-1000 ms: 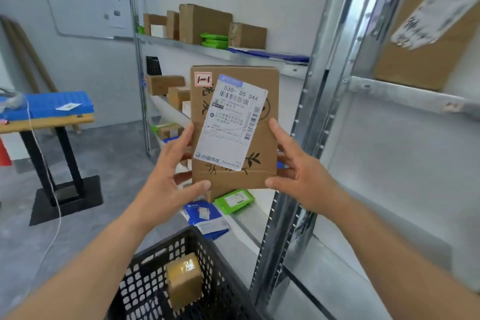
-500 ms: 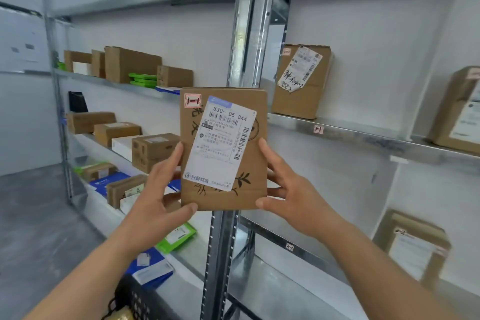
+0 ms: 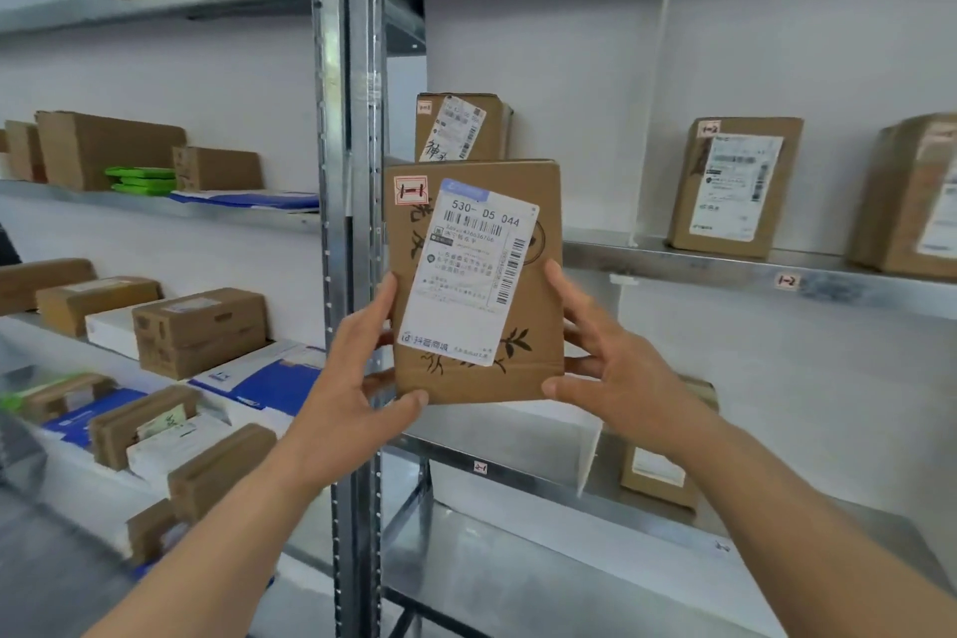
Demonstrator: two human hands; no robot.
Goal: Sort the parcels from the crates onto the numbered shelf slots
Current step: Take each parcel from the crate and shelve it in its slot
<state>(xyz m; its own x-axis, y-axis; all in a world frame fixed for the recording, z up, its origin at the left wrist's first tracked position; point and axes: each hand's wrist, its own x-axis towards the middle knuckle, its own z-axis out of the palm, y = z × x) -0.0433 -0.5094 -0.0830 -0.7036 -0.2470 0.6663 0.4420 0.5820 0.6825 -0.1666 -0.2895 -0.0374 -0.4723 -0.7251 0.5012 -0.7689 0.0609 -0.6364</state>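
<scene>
cardboard parcel (image 3: 533,326) tagged "1-1" was held upright before the steel upright (image 3: 352,119), below another 1-1 box (image 3: 461,127) on the shelf (image 3: 725,269). left hand (image 3: 357,378) and right hand (image 3: 616,368) gripped its lower side edges, thumbs on the front.

Both hands raised, left grip (image 3: 357,373) and right grip (image 3: 616,368) curled.

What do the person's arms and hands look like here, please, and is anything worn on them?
Both forearms are bare as far as the frame shows: no sleeves, gloves, watch or wristband. The left hand and right hand show no rings or markings. The fingernails look short and unpainted.
</scene>
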